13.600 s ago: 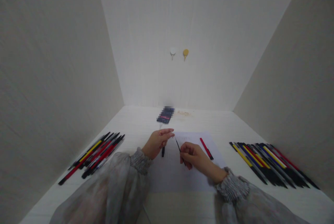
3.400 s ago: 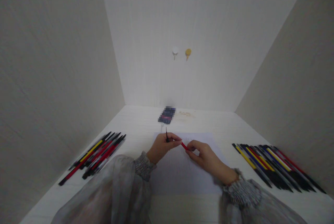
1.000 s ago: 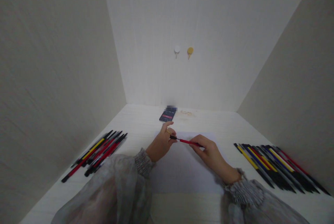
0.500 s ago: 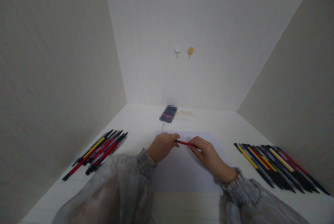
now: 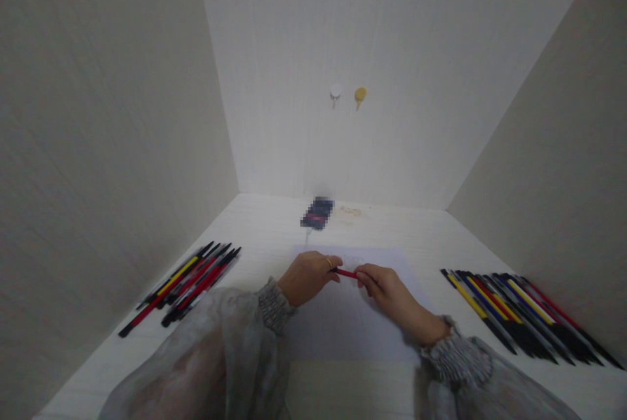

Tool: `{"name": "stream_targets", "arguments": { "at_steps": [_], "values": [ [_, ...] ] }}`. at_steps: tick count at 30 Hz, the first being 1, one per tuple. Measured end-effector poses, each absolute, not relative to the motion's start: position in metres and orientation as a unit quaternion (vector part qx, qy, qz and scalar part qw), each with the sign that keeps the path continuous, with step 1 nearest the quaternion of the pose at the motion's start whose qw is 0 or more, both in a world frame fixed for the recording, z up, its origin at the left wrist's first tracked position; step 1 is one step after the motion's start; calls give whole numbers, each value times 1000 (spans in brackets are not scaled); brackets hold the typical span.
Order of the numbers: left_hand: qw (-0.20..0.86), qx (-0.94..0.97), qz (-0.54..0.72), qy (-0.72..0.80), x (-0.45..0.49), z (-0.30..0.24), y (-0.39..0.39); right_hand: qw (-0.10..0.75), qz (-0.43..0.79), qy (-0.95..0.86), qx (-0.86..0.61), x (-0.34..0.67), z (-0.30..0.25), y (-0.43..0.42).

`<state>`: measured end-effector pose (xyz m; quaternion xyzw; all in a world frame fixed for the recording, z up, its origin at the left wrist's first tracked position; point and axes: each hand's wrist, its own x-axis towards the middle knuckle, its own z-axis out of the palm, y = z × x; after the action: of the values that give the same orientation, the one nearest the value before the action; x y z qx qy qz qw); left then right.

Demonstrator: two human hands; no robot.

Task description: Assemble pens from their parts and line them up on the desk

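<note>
A red pen (image 5: 347,273) is held level between my two hands, above a sheet of white paper (image 5: 343,335). My left hand (image 5: 308,276) pinches its dark left end between thumb and fingers. At the other end, my right hand (image 5: 386,286) is closed on the red barrel, and its fingers hide that tip. Faint writing (image 5: 353,258) shows near the paper's top edge, behind the hands.
Several pens (image 5: 196,283) lie in a loose pile at the left. More pens (image 5: 519,309), coloured and black, are lined up at the right. A blurred-out phone-like object (image 5: 317,213) lies at the back. Two hooks (image 5: 360,93) are on the back wall.
My right hand has closed its fingers more on the red pen and sits slightly lower. The pen stays between both hands; the view has shifted a little.
</note>
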<state>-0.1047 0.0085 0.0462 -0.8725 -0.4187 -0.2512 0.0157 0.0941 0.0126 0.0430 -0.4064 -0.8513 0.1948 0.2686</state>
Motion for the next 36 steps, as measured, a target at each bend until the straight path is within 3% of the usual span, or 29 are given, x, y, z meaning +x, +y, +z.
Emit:
{"name": "stream_targets", "arguments": {
  "at_steps": [5,10,21,36],
  "values": [
    [12,-869,-273,-411,-105,48,9,285,210,-846,-398,92,41,11],
    [13,-850,-298,-434,-107,46,12,335,153,-847,-383,95,42,11],
    [6,-840,-325,-435,-108,41,14,280,105,-868,-396,95,41,12],
    [-26,-815,-346,-464,-108,44,13,319,61,-871,-369,99,42,14]
  ]
}}
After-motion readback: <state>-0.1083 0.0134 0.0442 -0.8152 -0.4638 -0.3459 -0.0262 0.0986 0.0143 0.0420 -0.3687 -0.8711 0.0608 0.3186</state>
